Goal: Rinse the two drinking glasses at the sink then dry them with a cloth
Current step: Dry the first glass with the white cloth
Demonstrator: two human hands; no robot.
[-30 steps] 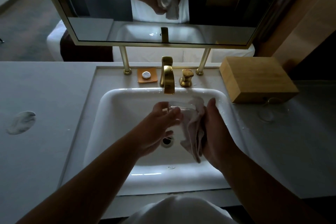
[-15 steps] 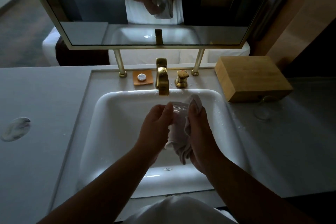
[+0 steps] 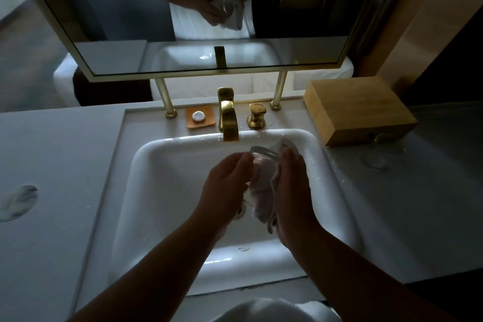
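Glass number one, a clear drinking glass (image 3: pixel 261 158), is held over the white sink (image 3: pixel 162 191) just in front of the gold faucet (image 3: pixel 228 119), between the two hands. It is gripped on its left side by the left hand (image 3: pixel 227 185), whose fingers are curled round it, so that grip is closed on the glass. A pale cloth (image 3: pixel 264 191) is pressed against the right side of the glass by the right hand (image 3: pixel 292 191); this grip is closed on the cloth, with a fold showing above the fingertips and the tail hanging down between the palms. A second clear glass (image 3: pixel 375 161) is seen standing on the grey surface (image 3: pixel 65 165) to the right of the basin, just in front of a wooden box (image 3: pixel 358 110), faint in the dim light. Water drops are scattered over the basin's right rim. Behind the basin, an orange soap dish (image 3: pixel 200 117) with a small round soap is placed left of the faucet, and a gold handle (image 3: pixel 257 115) is set to its right. The hands, cloth and glass are reflected in the framed mirror (image 3: pixel 183 21) above.
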